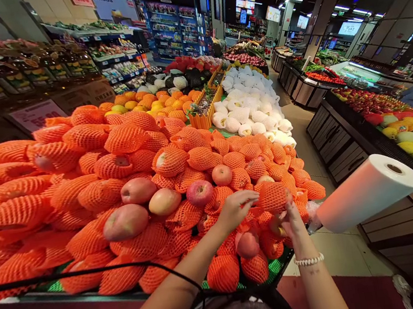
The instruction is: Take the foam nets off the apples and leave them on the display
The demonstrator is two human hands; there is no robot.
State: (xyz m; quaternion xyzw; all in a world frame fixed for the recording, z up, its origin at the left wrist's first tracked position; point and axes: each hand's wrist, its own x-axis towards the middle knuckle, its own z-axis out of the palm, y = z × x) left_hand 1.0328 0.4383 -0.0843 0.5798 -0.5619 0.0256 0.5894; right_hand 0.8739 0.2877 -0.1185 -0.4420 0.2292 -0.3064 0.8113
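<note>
The biggest thing before me is the worktop (76,299), which carries a broad heap of orange-netted fruit (70,197); a paler bank of white-netted fruit (248,107) stretches away behind it. To my right, a fat plastic roll (365,193) leans out near the worktop's corner. As far as I can judge, I'm partway through handling one piece: it's between my hands, and its net is on. Most of the heap is wrapped too, while a few bare ones lie on top, among them a large pinkish fruit (125,222) and a red apple (200,193). How much is left to do, I can't tell.

My right hand (290,217) curls against the near right side of the netted fruit (272,197) and seems to grip it. My left hand (239,207) reaches in from the other side, fingers loosely spread, tips right at its edge; whether they touch, I can't tell. Smallest of all is the beaded bracelet (309,260) round my right wrist.
</note>
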